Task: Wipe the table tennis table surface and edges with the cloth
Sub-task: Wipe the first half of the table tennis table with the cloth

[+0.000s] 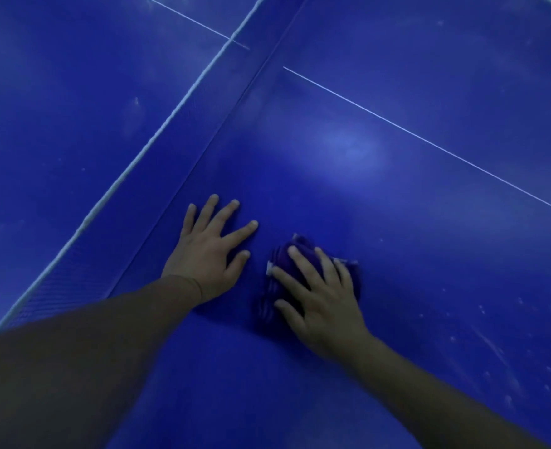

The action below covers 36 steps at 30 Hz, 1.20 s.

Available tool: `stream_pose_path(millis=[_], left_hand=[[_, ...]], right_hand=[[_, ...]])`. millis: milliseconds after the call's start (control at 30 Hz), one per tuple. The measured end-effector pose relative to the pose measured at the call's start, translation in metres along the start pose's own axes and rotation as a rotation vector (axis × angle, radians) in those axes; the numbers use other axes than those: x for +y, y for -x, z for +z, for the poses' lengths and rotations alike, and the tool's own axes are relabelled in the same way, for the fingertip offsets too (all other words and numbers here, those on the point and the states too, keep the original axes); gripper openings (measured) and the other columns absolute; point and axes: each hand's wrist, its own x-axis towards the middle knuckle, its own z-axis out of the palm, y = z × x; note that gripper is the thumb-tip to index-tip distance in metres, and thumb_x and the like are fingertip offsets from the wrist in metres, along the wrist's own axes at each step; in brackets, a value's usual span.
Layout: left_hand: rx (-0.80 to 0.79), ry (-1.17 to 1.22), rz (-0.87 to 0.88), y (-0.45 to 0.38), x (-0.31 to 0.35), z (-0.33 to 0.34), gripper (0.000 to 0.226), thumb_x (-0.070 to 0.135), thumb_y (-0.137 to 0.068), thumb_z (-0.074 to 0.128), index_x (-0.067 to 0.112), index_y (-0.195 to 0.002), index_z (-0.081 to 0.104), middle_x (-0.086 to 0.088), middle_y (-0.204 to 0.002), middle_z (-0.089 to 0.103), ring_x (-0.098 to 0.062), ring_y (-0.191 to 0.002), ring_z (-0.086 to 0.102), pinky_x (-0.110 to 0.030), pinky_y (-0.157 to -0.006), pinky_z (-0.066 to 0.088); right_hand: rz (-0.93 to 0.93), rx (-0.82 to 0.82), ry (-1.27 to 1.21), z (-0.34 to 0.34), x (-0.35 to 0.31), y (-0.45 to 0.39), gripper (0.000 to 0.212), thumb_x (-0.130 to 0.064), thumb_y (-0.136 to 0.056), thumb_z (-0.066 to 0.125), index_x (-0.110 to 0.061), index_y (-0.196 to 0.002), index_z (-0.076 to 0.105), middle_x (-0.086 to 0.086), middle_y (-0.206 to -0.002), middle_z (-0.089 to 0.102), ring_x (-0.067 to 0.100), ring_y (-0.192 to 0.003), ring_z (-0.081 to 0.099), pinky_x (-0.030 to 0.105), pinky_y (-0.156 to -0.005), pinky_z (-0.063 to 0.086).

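Observation:
The blue table tennis table (397, 196) fills the view. My left hand (211, 251) lies flat on its surface with the fingers spread, close to the foot of the net. Just to its right, my right hand (319, 296) presses down on a bunched dark purple cloth (282, 259) with pale stripes. The fingers lie over the top of the cloth, slightly bent. Most of the cloth is hidden under that hand. The two hands are a short gap apart.
The net (183, 105) with its white top band runs diagonally from lower left to upper middle. A thin white centre line (429, 140) crosses the near half. Pale dust marks (494, 348) streak the surface at lower right.

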Motion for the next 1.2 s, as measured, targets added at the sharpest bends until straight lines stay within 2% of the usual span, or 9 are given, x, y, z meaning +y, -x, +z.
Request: stream_pose_path(millis=[67,200,267,467,600,800,1000,1100,1200], left_hand=[[-0.013,0.004,-0.005,0.0,-0.003,-0.001,0.062,0.061,-0.095,0.024,0.043,-0.153,0.034,0.002,-0.168,0.013,-0.026,-0.155,-0.007,-0.051,-0.124,-0.008],[-0.06,-0.007,0.005,0.0,-0.007,0.001,0.057,0.056,-0.101,0.034,0.046,-0.156,0.023,0.003,-0.169,0.002,-0.024,-0.154,-0.016,-0.048,-0.122,-0.016],[-0.083,-0.005,0.015,0.0,-0.005,0.0,0.057,0.053,-0.102,0.034,0.043,-0.157,0.021,0.001,-0.169,0.0,-0.024,-0.154,-0.016,-0.048,-0.123,-0.015],[-0.045,-0.08,-0.05,0.068,0.003,0.008,0.062,0.049,-0.1,0.014,0.031,-0.159,0.022,-0.006,-0.169,0.009,-0.026,-0.156,-0.003,-0.051,-0.125,-0.001],[-0.012,-0.107,-0.088,0.095,0.004,0.02,0.06,0.048,-0.102,0.019,0.029,-0.159,0.026,-0.008,-0.167,0.016,-0.029,-0.155,0.005,-0.056,-0.124,0.006],[0.006,-0.085,-0.071,0.09,-0.001,0.023,0.058,0.047,-0.101,0.02,0.033,-0.158,0.025,-0.006,-0.168,0.013,-0.028,-0.155,0.001,-0.054,-0.124,-0.001],[-0.018,-0.069,-0.055,0.087,0.0,0.021,0.062,0.053,-0.098,0.015,0.037,-0.158,0.021,-0.008,-0.169,0.008,-0.029,-0.155,-0.004,-0.054,-0.123,-0.008],[-0.036,-0.078,-0.031,0.088,0.0,0.019,0.064,0.057,-0.096,0.014,0.04,-0.157,0.019,-0.009,-0.169,0.005,-0.031,-0.154,-0.008,-0.056,-0.122,-0.01],[-0.036,-0.071,-0.006,0.09,-0.001,0.018,0.064,0.057,-0.095,0.018,0.043,-0.156,0.022,-0.012,-0.168,0.004,-0.033,-0.154,-0.009,-0.058,-0.122,-0.008]], right_hand=[[0.015,0.015,0.07,-0.01,0.027,-0.024,0.052,-0.063,-0.1,0.028,-0.048,-0.149,0.036,-0.005,-0.164,0.028,0.039,-0.142,0.035,0.055,-0.113,0.025],[0.467,0.031,0.009,-0.022,0.062,-0.089,0.055,-0.065,-0.098,0.023,-0.049,-0.151,0.03,-0.006,-0.166,0.016,0.041,-0.144,0.026,0.059,-0.114,0.02],[0.56,0.05,-0.01,-0.018,0.041,-0.101,0.056,-0.064,-0.099,0.025,-0.045,-0.152,0.031,-0.003,-0.167,0.016,0.043,-0.143,0.025,0.062,-0.114,0.017],[0.238,0.068,-0.02,0.007,-0.073,0.004,0.055,-0.062,-0.101,0.031,-0.042,-0.152,0.036,-0.004,-0.164,0.026,0.04,-0.142,0.029,0.056,-0.11,0.023],[0.043,-0.009,0.044,0.007,-0.047,0.05,0.051,-0.061,-0.101,0.03,-0.047,-0.149,0.038,-0.006,-0.163,0.03,0.038,-0.14,0.038,0.054,-0.11,0.026],[0.563,0.041,0.013,0.001,-0.041,-0.01,0.054,-0.059,-0.102,0.026,-0.044,-0.153,0.03,-0.003,-0.167,0.016,0.041,-0.144,0.024,0.061,-0.113,0.019],[0.268,0.047,0.011,0.027,-0.138,0.081,0.054,-0.058,-0.102,0.03,-0.043,-0.154,0.032,-0.005,-0.166,0.021,0.038,-0.146,0.026,0.058,-0.111,0.025],[0.064,-0.002,0.028,0.027,-0.126,0.123,0.051,-0.057,-0.103,0.032,-0.046,-0.153,0.032,-0.005,-0.165,0.023,0.036,-0.146,0.031,0.057,-0.112,0.029],[0.245,-0.004,0.074,0.016,-0.103,0.099,0.05,-0.058,-0.101,0.03,-0.047,-0.149,0.037,-0.006,-0.164,0.027,0.037,-0.142,0.034,0.058,-0.109,0.032]])
